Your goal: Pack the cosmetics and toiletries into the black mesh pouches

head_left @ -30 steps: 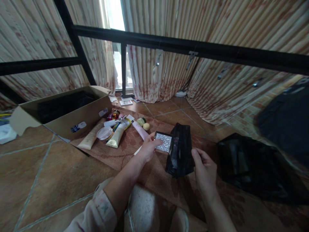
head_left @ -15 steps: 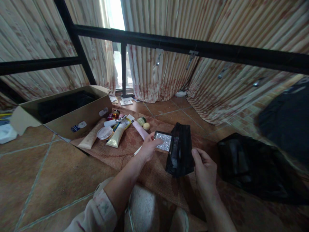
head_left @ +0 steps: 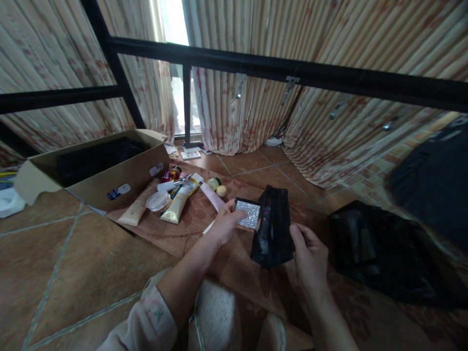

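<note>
My left hand [head_left: 224, 225] grips a small flat case with a glittery silver top [head_left: 247, 214], holding it level against the open mouth of a black pouch [head_left: 273, 228]. My right hand [head_left: 310, 257] pinches the pouch's right edge and holds it upright above a brown woven mat [head_left: 204, 229]. The case's right end touches the pouch's opening. Behind my left hand, several cosmetics lie on the mat: tubes [head_left: 178, 205], a round clear-lidded jar [head_left: 158, 201] and small pots [head_left: 218, 187].
An open cardboard box [head_left: 97, 168] sits at the left on the tiled floor. A black bag [head_left: 380, 253] lies at the right, dark fabric beyond it. A black metal frame [head_left: 256, 66] and striped curtains stand behind. My knees show at the bottom.
</note>
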Demonstrator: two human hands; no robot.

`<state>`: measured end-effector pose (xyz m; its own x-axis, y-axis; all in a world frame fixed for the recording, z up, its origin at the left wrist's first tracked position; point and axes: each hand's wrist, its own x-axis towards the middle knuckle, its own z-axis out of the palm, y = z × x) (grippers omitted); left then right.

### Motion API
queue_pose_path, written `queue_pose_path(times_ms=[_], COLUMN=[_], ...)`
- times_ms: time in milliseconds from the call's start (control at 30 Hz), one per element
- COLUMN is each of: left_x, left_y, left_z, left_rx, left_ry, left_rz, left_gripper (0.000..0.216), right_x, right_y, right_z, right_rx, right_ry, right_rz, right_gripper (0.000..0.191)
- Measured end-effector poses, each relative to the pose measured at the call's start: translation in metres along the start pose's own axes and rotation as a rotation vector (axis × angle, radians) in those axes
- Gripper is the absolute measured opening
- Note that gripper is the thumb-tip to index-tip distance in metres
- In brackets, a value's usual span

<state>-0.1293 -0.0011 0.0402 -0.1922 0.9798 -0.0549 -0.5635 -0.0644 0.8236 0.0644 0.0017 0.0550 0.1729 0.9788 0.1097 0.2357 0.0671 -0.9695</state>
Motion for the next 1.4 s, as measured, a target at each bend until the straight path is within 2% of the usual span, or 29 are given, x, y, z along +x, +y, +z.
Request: queue_pose_path(times_ms=[533,1400], left_x=[0.0015,0.002], left_y=[-0.0012,-0.0033], left_z=[-0.0004,0.001], left_rx=[0.027,0.033], left_ry=[0.069,0.096], left_rz=[0.05,0.022], left_gripper=[0.024,0.02], right_x=[0.0002,-0.0011], right_y=[0.0033,-0.0014], right_z=[-0.0003,0.0002], right_rx=[0.0,-0.006], right_ry=[-0.008,-0.008], right_rz=[-0.013,-0.005], right_gripper=[0.043,0.042])
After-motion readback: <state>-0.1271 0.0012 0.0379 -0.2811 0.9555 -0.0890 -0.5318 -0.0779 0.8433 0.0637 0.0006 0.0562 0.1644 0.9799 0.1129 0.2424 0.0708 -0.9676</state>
